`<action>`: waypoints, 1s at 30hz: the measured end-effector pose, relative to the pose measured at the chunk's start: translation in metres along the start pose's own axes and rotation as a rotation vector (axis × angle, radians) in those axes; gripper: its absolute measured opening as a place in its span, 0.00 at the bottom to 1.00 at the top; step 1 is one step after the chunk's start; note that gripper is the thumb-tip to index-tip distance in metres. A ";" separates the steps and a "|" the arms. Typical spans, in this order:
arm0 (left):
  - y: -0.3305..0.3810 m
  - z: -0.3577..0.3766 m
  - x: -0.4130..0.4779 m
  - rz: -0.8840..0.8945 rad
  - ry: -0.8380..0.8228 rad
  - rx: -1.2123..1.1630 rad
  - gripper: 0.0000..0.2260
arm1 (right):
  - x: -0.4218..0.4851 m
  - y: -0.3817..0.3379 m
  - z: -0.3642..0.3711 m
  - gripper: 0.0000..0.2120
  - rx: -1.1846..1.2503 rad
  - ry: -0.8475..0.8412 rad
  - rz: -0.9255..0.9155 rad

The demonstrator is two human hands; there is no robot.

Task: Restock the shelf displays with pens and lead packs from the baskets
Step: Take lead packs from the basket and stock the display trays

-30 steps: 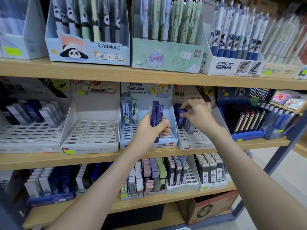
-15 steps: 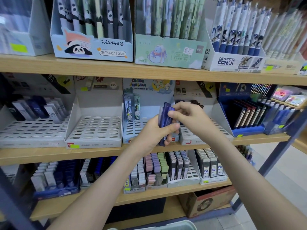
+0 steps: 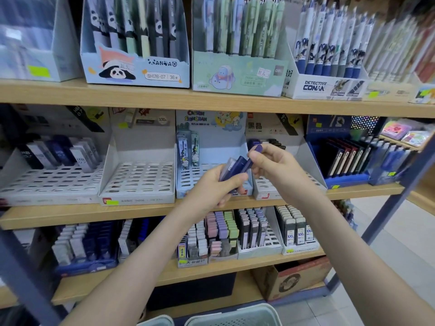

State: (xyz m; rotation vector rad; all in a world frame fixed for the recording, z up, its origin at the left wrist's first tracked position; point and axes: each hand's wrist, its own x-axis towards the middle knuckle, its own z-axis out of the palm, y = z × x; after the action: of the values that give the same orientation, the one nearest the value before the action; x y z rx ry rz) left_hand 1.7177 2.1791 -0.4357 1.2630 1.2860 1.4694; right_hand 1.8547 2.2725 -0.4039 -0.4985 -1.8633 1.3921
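At middle shelf (image 3: 70, 215): slim navy lead packs (image 3: 237, 164), left hand (image 3: 211, 188) gripping.

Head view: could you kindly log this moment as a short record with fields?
left hand: grips a bunch of lead packs
right hand: pinches one dark blue pack, its lower end at the bunch
behind hands: Crayon Shinchan display, two packs standing at its back left
bottom edge: rims of pale baskets

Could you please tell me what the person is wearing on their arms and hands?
Nothing shows on either: the left hand and right hand are ungloved, with no ring visible, and both forearms are bare to the frame's lower edge, with no sleeve, watch or bracelet in view.
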 end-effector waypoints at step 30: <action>-0.007 0.008 0.011 0.027 0.227 -0.089 0.03 | 0.025 0.024 -0.044 0.04 -0.888 0.243 -0.113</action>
State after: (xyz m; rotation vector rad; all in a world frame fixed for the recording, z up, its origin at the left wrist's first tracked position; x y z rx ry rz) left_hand 1.7235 2.1930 -0.4412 1.0836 1.3367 1.7086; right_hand 1.8689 2.3258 -0.4121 -0.9191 -2.1861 0.3374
